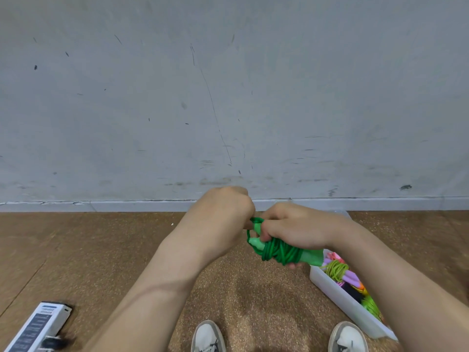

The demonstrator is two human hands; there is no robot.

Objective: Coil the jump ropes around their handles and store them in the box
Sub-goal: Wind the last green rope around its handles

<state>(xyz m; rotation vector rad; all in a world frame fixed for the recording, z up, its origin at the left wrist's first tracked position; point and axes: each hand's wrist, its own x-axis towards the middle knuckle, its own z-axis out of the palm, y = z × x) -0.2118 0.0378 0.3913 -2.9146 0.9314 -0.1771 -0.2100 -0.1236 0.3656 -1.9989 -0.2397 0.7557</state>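
Now, green jump rope (279,252): in the air between both hands, above the floor (101,250), its cord wound in many turns round the two pale green handles (312,258).
Right grip (291,229): curled round the wound bundle, fingers over the cord.
Left grip (225,212): at 9 o'clock of the bundle, fist closed. It seems to pinch the last loop at the handles' tip, though its fingers are hidden behind the back of the hand.
Box (337,295): on the floor at 4 o'clock of the hands, near, holding several coiled ropes (335,271).
Step in hand: probably tucking the loose end to lock the coil.
Doing it well: hold the bundle firmly so no turn slides off the tip, draw the loop taut, pass it under a neighbouring turn, then lay the bundle lengthwise in the box.
Risk: slack in that last loop would likely let the coil spring open.
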